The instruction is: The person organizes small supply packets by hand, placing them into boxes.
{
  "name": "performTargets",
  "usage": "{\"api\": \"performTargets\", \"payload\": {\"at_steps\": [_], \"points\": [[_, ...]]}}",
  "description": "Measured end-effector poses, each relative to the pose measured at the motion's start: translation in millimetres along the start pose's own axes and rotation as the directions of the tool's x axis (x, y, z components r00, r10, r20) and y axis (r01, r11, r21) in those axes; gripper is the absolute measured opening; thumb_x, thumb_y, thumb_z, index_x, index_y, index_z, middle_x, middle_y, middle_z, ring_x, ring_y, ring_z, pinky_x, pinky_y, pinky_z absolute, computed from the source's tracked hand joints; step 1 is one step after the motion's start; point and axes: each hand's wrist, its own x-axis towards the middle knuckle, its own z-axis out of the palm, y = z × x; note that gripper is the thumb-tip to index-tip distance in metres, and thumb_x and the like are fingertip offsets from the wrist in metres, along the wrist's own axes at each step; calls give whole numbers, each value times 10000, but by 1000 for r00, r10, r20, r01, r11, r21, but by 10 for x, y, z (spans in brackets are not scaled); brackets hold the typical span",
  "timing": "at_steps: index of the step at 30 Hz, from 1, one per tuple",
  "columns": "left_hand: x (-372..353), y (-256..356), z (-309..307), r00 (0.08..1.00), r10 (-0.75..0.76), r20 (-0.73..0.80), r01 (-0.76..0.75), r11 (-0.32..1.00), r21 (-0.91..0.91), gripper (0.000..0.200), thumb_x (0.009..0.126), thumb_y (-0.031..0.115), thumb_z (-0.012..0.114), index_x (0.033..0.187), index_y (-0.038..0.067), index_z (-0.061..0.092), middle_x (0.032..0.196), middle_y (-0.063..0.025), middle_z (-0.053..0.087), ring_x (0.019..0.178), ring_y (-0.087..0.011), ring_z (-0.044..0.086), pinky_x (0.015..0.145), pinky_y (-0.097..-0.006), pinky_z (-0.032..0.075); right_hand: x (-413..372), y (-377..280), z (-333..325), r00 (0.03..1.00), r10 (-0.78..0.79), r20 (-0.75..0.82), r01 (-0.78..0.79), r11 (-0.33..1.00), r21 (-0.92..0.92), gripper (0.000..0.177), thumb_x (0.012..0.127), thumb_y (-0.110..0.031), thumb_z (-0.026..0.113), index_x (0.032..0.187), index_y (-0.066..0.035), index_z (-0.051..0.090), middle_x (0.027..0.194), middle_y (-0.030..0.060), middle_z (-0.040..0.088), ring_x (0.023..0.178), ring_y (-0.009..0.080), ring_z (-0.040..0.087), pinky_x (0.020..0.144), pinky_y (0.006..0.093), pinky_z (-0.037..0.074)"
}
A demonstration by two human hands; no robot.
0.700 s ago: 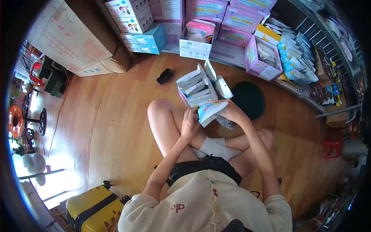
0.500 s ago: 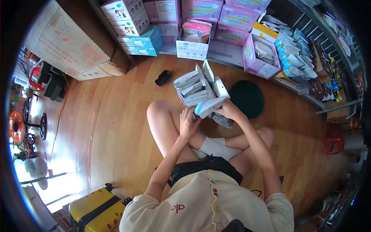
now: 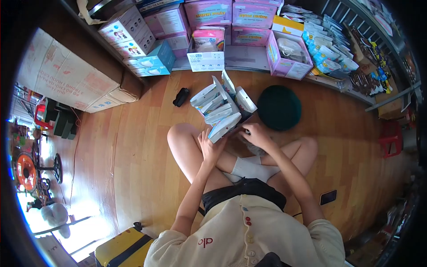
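Note:
An open box (image 3: 244,119) of flat white-and-blue packets stands on the floor before my crossed legs, its packets upright and leaning. The nearest packet (image 3: 225,127) tilts at the box's near side. My left hand (image 3: 211,146) is closed at this packet's lower left end; its thumb is hidden. Beside the box's near right corner, my right hand (image 3: 257,135) has its fingers curled together, and what they hold, if anything, cannot be made out. Under that hand, a grey speckled thing (image 3: 254,149) lies partly hidden above my white socks.
A dark green round stool or lid (image 3: 279,108) sits right of the box, a small black object (image 3: 181,97) to its left. Shelves hold pink boxes (image 3: 253,15) and mask packets (image 3: 322,51). A phone (image 3: 328,197) lies at right; a yellow suitcase (image 3: 122,249) stands lower left.
The packet held up between both hands is now lowered against the others in the box. My right hand has let go of it and moved down to the box's near right corner. The view has shifted.

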Motion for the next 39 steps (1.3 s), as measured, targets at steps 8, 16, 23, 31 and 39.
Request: {"api": "performTargets", "payload": {"at_steps": [8,16,23,31,39], "points": [[112,89,-104,997,41,-70,-44,997,-55,409,699,238,815,999,25,636,903,-104,618,815,-306,581,783,-413,400,-48,56,543,946,90,-312,-18,974,226,328,829,-124,699,1108,1,581,869,194,661,786,364,657,668,427,508],[201,99,-146,994,80,-76,-89,989,-115,372,690,195,815,970,22,643,848,-84,624,786,-306,589,756,-424,406,21,67,408,943,-26,-331,96,976,195,274,815,-73,704,1048,21,595,815,173,680,767,316,681,688,375,519],[212,-8,-84,993,109,-42,-114,983,-144,295,705,118,781,949,17,650,888,-104,637,814,-306,602,833,-421,403,26,161,506,946,-16,-324,61,990,131,212,817,-83,699,979,36,630,848,185,684,775,327,677,687,386,519],[176,-57,-86,993,103,-49,-108,988,-111,301,696,112,780,961,32,661,930,-110,651,864,-306,612,884,-441,409,52,89,409,956,24,-292,8,994,107,250,812,-100,708,1015,8,609,860,180,678,801,334,671,696,388,516],[114,-79,-63,985,-9,170,84,893,-441,317,723,80,753,1028,32,684,1012,-144,664,957,-368,597,889,-438,462,110,-57,81,955,-146,-259,186,973,139,299,804,-108,717,1066,2,623,971,180,668,852,358,648,739,370,521]]}}
